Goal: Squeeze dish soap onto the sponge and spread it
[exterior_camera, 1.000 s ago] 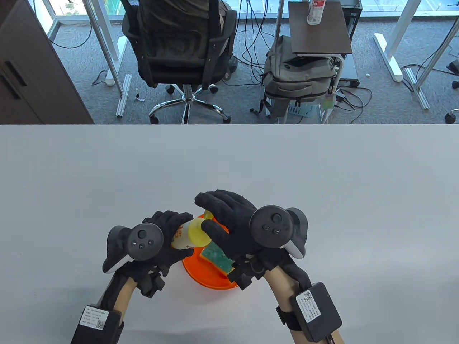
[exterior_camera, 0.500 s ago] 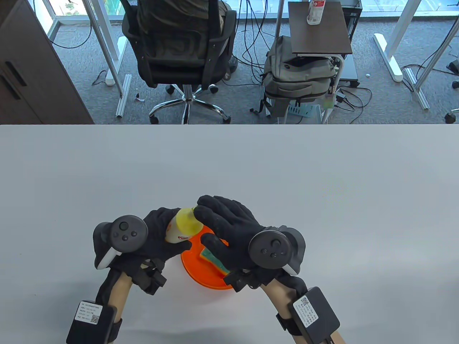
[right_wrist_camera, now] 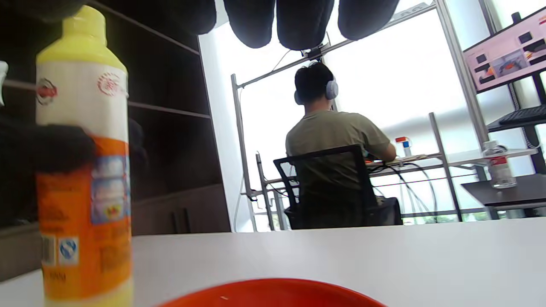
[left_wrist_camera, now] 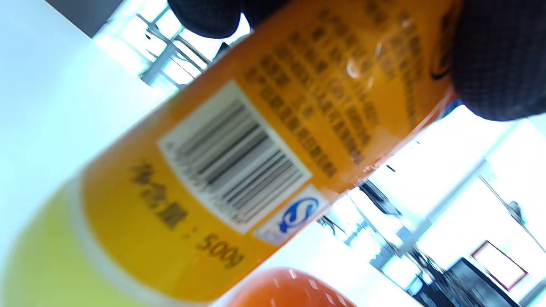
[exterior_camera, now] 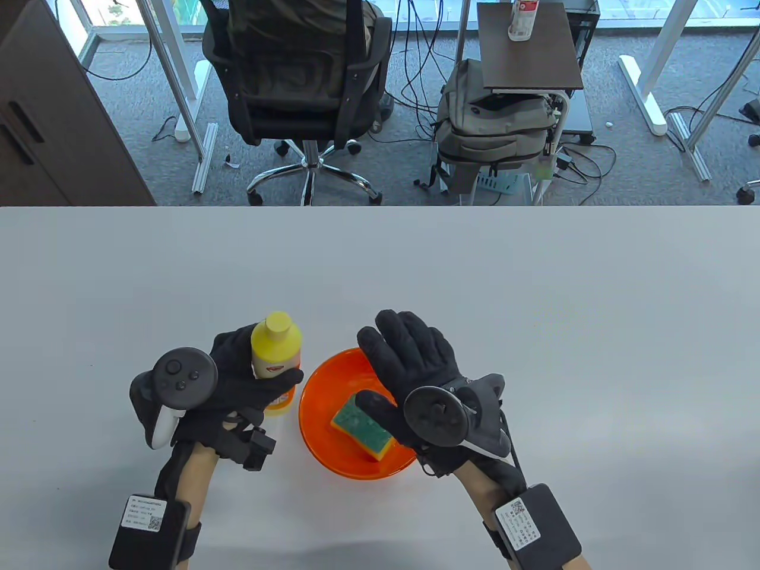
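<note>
Office clutter, a chair (exterior_camera: 297, 77) and a backpack (exterior_camera: 496, 127), sits beyond the pale grey surface (exterior_camera: 534, 285) where the work happens. On it, near the front edge, an orange bowl (exterior_camera: 323, 442) holds the sponge (exterior_camera: 361, 425), green scouring face up with a yellow foam layer showing at its edge. Just left of the bowl the soap bottle (exterior_camera: 274, 359) stands upright, yellow cap on top; whether its base touches the surface cannot be told.

The left hand (exterior_camera: 237, 386) grips the bottle around its middle, fingers (left_wrist_camera: 495, 59) wrapped over the orange label. The right hand (exterior_camera: 415, 368) hovers over the bowl's right side with its fingers (exterior_camera: 409, 338) spread and holding nothing; its thumb lies at the sponge's near edge, though contact cannot be confirmed.

The bottle looks like thin, glossy plastic: it should yield when pressed at mid-body, and may slip if soap reaches the glove. The sponge is likely light and soft, easiest pinned by its edges while soap is worked across the green face.
</note>
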A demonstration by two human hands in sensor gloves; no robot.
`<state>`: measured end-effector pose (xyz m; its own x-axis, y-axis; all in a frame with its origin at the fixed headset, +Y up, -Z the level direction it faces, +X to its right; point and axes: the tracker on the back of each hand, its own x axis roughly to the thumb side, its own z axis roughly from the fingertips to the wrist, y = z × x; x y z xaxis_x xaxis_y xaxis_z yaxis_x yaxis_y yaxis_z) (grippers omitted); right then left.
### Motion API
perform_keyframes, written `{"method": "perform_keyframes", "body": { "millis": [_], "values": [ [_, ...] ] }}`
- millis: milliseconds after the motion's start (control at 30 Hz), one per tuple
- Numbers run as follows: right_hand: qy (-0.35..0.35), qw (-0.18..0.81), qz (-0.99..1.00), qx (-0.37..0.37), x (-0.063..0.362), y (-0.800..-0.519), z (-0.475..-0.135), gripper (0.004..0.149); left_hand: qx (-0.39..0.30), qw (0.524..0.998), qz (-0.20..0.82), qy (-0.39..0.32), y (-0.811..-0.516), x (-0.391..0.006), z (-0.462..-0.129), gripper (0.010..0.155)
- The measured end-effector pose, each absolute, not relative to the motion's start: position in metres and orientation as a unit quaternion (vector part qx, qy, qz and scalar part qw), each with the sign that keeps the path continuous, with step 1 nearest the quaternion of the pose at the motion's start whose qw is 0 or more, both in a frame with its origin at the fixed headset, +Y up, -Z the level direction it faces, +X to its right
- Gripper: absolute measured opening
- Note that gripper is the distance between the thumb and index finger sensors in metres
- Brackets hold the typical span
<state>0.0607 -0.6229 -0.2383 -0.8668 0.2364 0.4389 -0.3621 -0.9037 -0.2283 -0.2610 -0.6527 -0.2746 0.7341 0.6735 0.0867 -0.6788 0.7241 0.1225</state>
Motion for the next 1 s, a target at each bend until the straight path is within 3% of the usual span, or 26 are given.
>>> {"method": "perform_keyframes", "body": {
  "millis": [300,633,833,1000],
  "values": [
    [-0.123,0.096,0.981,0.116,0.111,-0.658,-0.252,0.079,0.025,0.907,0.418,0.039,-0.685,-0.276,-0.317,0.082],
    [-0.088,0.068,0.990,0.084,0.130,-0.679,-0.258,0.080,-0.014,0.902,0.424,0.075,-0.705,-0.272,-0.343,0.084],
    [-0.079,0.037,0.994,0.070,0.136,-0.688,-0.259,0.082,-0.067,0.922,0.378,0.045,-0.715,-0.272,-0.331,0.090],
    [-0.078,0.024,0.995,0.058,0.142,-0.692,-0.260,0.085,-0.044,0.969,0.242,-0.002,-0.710,-0.273,-0.299,0.091]
  ]
}}
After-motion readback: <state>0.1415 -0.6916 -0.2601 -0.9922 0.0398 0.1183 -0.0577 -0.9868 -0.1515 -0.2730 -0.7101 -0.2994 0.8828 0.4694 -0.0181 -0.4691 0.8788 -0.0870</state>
